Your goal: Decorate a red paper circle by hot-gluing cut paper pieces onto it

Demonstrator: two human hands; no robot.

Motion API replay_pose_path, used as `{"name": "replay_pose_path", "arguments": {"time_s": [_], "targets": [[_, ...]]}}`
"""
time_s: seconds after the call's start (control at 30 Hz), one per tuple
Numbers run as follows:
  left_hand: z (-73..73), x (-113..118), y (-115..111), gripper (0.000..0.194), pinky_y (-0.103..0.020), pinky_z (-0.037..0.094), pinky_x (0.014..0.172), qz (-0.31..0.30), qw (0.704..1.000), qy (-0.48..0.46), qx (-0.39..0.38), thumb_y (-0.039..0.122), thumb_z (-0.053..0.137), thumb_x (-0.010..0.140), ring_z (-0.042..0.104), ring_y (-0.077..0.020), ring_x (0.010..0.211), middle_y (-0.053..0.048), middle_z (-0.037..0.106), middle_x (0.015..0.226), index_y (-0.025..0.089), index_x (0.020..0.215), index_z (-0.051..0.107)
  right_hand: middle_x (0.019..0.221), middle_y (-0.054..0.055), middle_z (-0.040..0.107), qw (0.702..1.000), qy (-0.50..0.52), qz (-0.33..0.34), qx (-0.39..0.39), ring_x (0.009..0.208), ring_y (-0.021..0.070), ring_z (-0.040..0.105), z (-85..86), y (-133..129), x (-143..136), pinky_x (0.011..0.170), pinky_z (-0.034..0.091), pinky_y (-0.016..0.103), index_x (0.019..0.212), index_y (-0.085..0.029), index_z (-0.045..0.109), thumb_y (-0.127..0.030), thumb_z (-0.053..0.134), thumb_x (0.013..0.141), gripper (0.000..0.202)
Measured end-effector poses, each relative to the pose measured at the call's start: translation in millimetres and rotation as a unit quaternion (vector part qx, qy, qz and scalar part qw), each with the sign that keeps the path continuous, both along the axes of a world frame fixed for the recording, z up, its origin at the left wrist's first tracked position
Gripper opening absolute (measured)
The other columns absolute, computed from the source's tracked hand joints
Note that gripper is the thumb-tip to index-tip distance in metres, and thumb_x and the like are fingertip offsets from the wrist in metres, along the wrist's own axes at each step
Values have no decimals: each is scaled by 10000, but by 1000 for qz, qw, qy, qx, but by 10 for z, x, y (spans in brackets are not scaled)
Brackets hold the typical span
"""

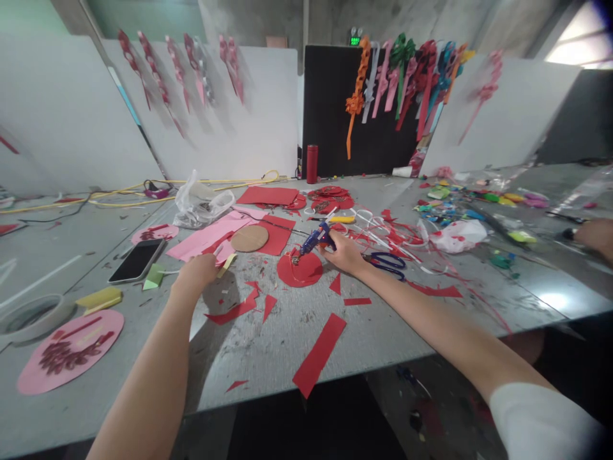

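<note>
My right hand (342, 252) is wrapped round a blue glue gun (316, 237), whose nozzle end is over a red paper disc (306, 271) lying flat on the grey table. Small decorations sit on the disc's left part. At the left, my left hand (198, 271) is closed at the edge of pink paper (191, 244), by a small yellow piece (227, 266); what its fingers hold is too small to make out. A round brown cardboard disc (249, 238) lies between the hands, partly on red paper (280, 235).
Blue-handled scissors (387, 262) lie beside my right wrist. A phone (138, 260), tape roll (36, 314) and decorated pink oval (71, 351) are at the left. Red scraps (320, 354) lie in front. Behind are a plastic bag (204, 203) and red bottle (312, 164). Another person's hand (596, 237) shows far right.
</note>
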State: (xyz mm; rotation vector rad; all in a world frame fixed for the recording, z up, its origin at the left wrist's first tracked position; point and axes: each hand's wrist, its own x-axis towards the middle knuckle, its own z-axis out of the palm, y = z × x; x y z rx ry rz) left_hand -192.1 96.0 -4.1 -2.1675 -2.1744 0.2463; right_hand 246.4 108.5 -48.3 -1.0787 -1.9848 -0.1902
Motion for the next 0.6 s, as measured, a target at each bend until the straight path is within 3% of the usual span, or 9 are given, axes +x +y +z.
{"name": "replay_pose_path", "arguments": {"time_s": [0.13,0.33,0.6], "targets": [[-5,67,-21,371,-374,551,937,14,1000,-10,4,195,527,893,731,-342,1124,-254,755,1183,106,1176,750,933,70,707,1000,6,0,0,822,255,682,-9,8,4,702,500,327,1108,-224,610,-471,644,973,284],[26,154,-122,358,-402,546,909,20,1000,-17,13,159,497,919,733,-352,1089,-257,744,1166,93,1180,733,885,57,690,1000,1,5,0,778,240,662,-1,1,3,695,493,324,1045,-230,588,-470,639,978,254],[93,254,-174,354,-372,531,899,-20,999,-9,37,214,432,1006,729,-339,1096,-248,743,1116,83,1206,693,869,42,676,1000,4,8,0,762,231,656,17,-13,-4,685,477,318,1010,-235,568,-455,637,975,233]]}}
